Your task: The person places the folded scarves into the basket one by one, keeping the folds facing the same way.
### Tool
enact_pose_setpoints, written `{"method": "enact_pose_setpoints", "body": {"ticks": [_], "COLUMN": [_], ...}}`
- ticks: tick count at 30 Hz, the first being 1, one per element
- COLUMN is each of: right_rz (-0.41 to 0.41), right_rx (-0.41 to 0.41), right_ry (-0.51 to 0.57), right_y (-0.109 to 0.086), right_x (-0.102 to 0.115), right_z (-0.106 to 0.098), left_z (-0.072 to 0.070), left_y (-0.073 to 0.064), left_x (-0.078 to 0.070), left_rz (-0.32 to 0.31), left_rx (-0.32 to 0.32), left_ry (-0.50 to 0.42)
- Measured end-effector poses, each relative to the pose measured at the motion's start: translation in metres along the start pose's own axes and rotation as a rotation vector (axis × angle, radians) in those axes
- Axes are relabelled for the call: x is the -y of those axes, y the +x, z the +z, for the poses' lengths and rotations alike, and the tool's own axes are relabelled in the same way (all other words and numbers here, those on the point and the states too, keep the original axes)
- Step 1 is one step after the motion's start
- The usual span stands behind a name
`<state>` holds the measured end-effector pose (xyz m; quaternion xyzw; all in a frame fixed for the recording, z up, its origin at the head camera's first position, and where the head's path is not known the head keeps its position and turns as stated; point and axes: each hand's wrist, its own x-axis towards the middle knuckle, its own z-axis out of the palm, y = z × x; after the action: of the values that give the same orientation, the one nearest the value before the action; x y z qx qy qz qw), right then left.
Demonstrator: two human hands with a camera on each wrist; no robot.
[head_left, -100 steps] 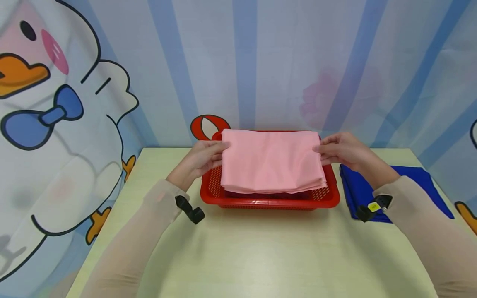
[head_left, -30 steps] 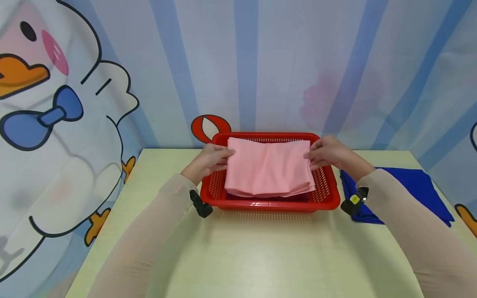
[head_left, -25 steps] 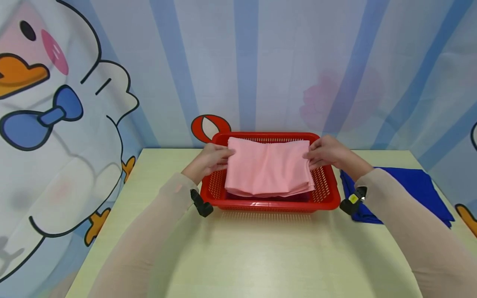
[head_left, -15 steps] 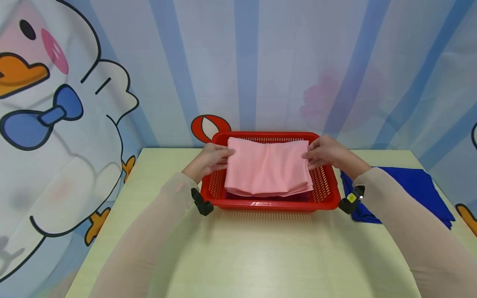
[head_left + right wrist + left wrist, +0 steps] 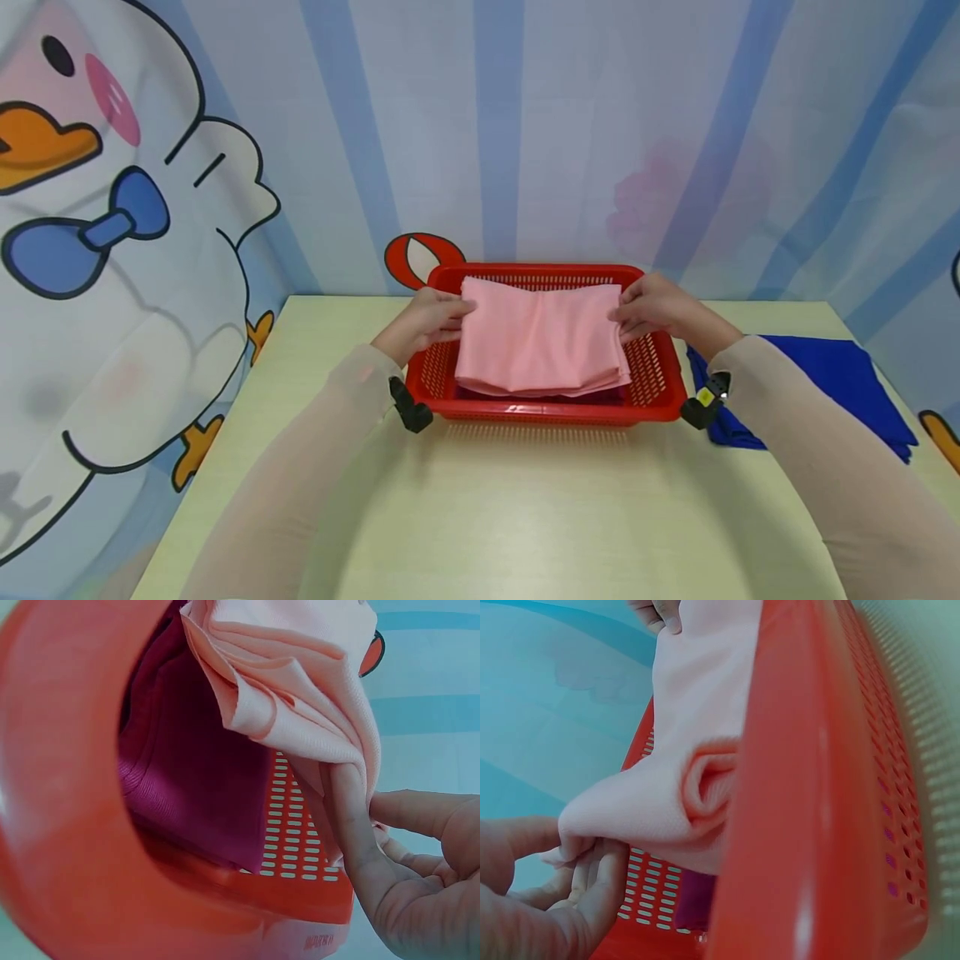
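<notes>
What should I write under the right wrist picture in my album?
A right hand pinches folded pink cloth, with purple cloth below it in a red basket.

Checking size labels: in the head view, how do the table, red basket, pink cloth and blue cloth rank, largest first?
1. Table
2. Red basket
3. Pink cloth and blue cloth, left unranked: the right sleeve hides part of the blue one.
</notes>
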<state>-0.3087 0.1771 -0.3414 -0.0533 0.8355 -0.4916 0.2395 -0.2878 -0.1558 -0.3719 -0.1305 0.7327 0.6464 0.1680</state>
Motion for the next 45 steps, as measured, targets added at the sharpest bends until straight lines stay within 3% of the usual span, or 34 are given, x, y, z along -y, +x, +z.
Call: {"method": "enact_pose_setpoints", "body": {"ticks": [7, 19, 45], "right_rz": [0.001, 0.016, 0.063], "right_rx": [0.008, 0.008, 0.041], "right_ry": [0.000, -0.032, -0.171], "right_y": [0.002, 0.006, 0.007], "right_x": [-0.002, -0.004, -0.010], "right_z": [0.001, 0.007, 0.014], "left_z": [0.004, 0.010, 0.011], "left_y": [0.000, 0.000, 0.000], "left_x": [0.002, 0.008, 0.012], "left_rz": [-0.004, 0.056, 0.079], "left_rx": [-0.012, -0.074, -0.100], "left_ry": [0.012, 0.070, 0.126]}}
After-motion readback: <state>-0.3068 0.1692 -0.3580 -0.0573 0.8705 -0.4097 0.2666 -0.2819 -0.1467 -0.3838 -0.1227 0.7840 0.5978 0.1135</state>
